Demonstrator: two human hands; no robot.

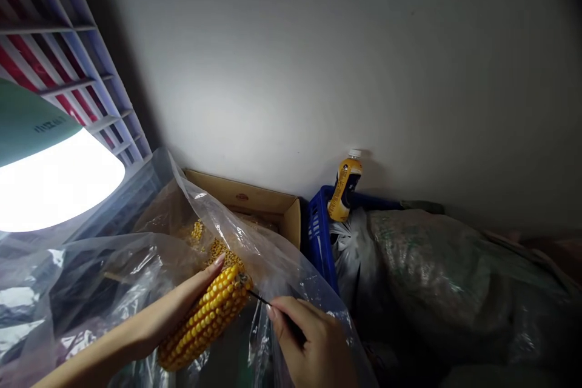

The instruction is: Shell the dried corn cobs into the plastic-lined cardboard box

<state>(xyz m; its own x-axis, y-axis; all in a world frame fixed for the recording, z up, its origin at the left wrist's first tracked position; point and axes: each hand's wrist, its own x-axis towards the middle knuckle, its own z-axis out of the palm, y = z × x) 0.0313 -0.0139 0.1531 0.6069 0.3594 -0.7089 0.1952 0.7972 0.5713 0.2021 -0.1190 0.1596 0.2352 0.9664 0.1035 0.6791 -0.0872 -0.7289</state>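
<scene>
My left hand (182, 303) is closed around a large ear of corn (209, 318) with yellow kernels, tilted so that one end points up and to the right. Lower right of that end, my right hand (313, 336) grips a slim dark tool (260, 297), a thin shaft with a dark handle mostly hidden by the fingers. Its tip meets or nearly meets the cob's upper end; whether it goes in I cannot tell. Beyond the cob, loose corn kernels (222, 248) lie inside a clear plastic bag (291, 264) that spreads around both hands.
Behind the bag a cardboard box (268, 199) stands against the pale wall (291, 73). A bright lamp (59, 176) and a purple-white plastic crate (77, 42) are at left. At right, a blue basket (321, 236) holds an orange-labelled bottle (345, 188) beside a bulky sack (436, 260).
</scene>
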